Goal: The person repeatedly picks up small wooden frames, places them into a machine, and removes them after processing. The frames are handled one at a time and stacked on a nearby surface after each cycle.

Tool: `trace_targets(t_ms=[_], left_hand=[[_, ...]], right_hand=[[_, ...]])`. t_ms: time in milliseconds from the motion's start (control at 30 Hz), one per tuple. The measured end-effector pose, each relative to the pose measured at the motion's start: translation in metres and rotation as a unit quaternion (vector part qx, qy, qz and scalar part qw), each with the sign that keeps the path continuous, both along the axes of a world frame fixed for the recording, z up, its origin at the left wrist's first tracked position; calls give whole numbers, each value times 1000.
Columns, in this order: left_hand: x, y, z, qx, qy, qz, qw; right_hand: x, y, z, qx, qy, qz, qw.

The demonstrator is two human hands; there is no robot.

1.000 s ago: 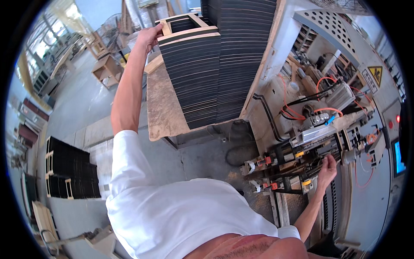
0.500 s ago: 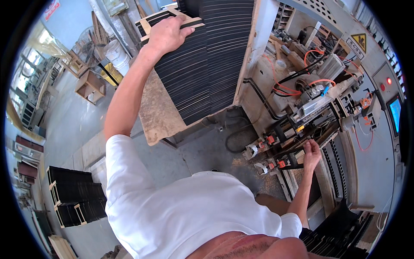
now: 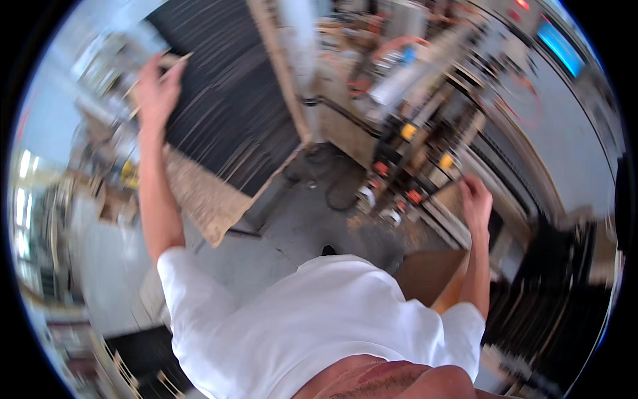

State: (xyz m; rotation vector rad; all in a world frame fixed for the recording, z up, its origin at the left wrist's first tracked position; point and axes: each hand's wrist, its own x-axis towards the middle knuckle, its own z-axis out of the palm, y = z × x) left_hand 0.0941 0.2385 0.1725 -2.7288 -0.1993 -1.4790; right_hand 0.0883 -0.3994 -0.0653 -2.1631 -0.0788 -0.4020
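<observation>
At the upper left, my left hand [image 3: 158, 93] is closed over a pale wooden frame piece [image 3: 178, 61] beside the top of a large stack of black strips [image 3: 226, 86]. Motion smears its fingers, and part of the piece is hidden under them. My right hand [image 3: 476, 203] is over at the machine [image 3: 425, 100] on the right. Its curled fingers pinch the end of a thin black strip [image 3: 444, 186], which runs to the orange and black clamps [image 3: 413, 195]. The exact grip of these fingertips is blurred.
The black stack rests on a worn wooden table [image 3: 206, 199]. A brown board or box [image 3: 428, 272] is by my right forearm. More black strips [image 3: 538, 326] lie at lower right, and black bundles with pale wood ends [image 3: 143, 356] at lower left. A lit screen [image 3: 559, 46] is at upper right.
The view has swung, so the table and machine appear further left and higher. My left hand has moved with the pale frame piece toward the stack's left side. My right hand stays by the clamps.
</observation>
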Motion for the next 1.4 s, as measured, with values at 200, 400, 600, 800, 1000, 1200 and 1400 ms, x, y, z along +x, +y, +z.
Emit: trace_targets(t_ms=[200, 400, 600, 800, 1000, 1200, 1400], left_hand=[[-1, -152, -68, -268, -112, -329, 899], [32, -321, -206, -490, 168, -502, 693], [91, -454, -280, -563, 376, -534, 507], [215, -536, -293, -621, 399, -479, 476], [367, -585, -339, -754, 360, -366, 409], [472, -632, -372, -794, 378, -272, 391], [518, -652, -372, -809, 345, -253, 402]], right_hand=[[-81, -32, 143, -287, -223, -48, 930], [-173, -66, 240, -498, -274, -244, 785], [-264, -123, 297, -620, -24, -504, 600], [-352, -195, 294, -423, 148, -560, 697], [-352, -216, 311, -326, 153, -563, 744], [-290, -150, 319, -381, 108, -597, 698], [-150, -33, 275, -393, 25, -486, 780]])
